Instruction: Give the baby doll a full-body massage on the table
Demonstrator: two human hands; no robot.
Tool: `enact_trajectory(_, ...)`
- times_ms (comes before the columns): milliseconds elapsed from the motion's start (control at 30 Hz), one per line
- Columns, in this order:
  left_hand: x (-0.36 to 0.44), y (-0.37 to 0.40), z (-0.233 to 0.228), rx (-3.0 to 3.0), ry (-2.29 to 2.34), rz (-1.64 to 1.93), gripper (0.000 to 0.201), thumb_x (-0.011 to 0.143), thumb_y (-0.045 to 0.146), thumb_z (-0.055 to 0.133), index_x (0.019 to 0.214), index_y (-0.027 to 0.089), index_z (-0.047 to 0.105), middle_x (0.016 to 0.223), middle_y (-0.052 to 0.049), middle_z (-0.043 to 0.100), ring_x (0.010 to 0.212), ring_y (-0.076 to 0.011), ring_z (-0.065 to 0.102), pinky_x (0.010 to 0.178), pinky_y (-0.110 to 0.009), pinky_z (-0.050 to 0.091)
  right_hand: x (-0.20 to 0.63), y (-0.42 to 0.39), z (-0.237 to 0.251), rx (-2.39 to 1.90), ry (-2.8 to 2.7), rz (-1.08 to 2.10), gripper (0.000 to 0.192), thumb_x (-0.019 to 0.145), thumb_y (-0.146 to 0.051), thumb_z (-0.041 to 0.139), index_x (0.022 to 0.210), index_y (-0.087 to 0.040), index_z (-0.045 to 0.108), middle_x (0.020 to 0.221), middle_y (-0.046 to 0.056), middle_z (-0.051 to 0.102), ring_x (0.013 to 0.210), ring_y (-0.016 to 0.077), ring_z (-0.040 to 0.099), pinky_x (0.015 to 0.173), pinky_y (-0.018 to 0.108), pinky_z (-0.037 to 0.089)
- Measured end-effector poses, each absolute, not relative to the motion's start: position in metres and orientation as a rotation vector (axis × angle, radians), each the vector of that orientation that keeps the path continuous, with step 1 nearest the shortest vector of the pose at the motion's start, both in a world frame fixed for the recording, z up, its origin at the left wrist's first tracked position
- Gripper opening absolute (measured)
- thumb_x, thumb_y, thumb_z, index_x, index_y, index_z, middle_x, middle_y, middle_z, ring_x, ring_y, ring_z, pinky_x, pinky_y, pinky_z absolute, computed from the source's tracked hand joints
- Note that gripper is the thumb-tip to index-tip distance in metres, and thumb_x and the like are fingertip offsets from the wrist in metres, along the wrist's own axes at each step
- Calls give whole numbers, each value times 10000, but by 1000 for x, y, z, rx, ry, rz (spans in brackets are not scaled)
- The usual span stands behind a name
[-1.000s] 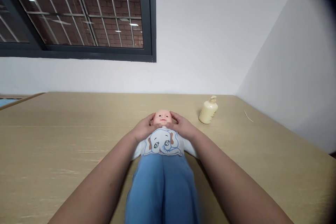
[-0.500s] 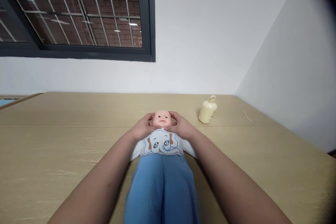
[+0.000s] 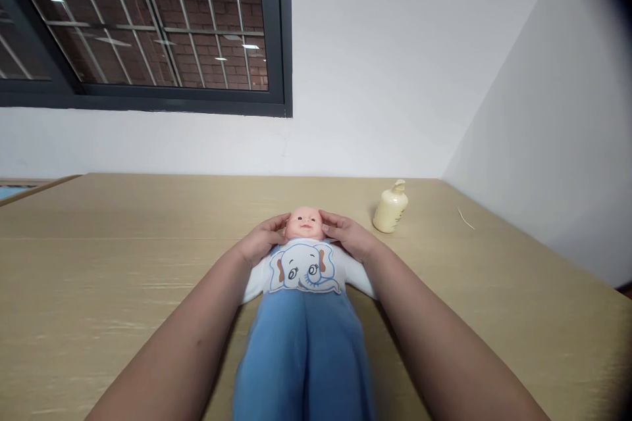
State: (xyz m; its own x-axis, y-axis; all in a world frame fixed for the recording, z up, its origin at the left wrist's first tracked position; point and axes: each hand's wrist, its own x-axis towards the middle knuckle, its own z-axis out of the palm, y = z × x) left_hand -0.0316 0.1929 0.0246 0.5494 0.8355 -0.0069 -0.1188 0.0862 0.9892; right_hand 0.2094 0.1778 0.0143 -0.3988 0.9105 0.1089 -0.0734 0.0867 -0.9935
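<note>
A baby doll (image 3: pixel 305 270) lies on its back on the wooden tabletop, head away from me. It wears a white top with an elephant face on the chest and blue trousers. At the left side of its head my left hand (image 3: pixel 261 238) rests with fingers stretched out and fingertips touching. My right hand (image 3: pixel 348 235) lies against the opposite side in the same way, thumb near the doll's cheek. Neither hand wraps round the head. Part of each white sleeve is hidden by my forearms, and the trouser legs run out of view at the bottom.
A cream pump bottle (image 3: pixel 390 208) stands on the tabletop (image 3: pixel 148 263) to the right of the doll. Farther right lies a thin, pale, curved strip (image 3: pixel 465 218). A white wall (image 3: pixel 375 79) with a dark-framed, barred window (image 3: pixel 162 20) rises behind the table.
My hands have spread slightly outward. Both thumbs have moved from under the doll's chin to the sides of its head, so the neckline shows more. The doll and bottle stay put.
</note>
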Motion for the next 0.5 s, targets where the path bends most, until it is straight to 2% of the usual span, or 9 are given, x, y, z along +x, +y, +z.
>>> enact_trajectory(167, -27, 195, 20, 1430, 860, 870, 748, 657, 379, 827, 1326, 176, 560, 1308, -150, 642, 1165, -352, 625, 947, -447, 517, 197, 174, 18, -1010, -1633, 1188, 588, 782, -447, 782, 1312, -274, 594, 1323, 50, 640, 1218, 285, 600, 1039, 442, 489)
enact_trajectory(300, -20, 194, 20, 1552, 1037, 892, 771, 630, 435, 865, 1292, 189, 557, 1288, -146, 650, 1137, -343, 642, 902, -427, 551, 191, 173, 16, -1055, -1633, 1157, 702, 709, -448, 839, 1324, -263, 553, 1293, 78, 649, 1147, 292, 643, 957, 436, 545)
enact_trajectory(500, -20, 192, 25, 1642, 1093, 876, 770, 608, 457, 873, 1265, 181, 582, 1246, -149, 675, 1111, -341, 656, 915, -439, 548, 190, 179, 7, -1111, -1537, 1115, 813, 596, -392, 911, 1303, -224, 544, 1321, 109, 625, 1159, 296, 636, 974, 444, 537)
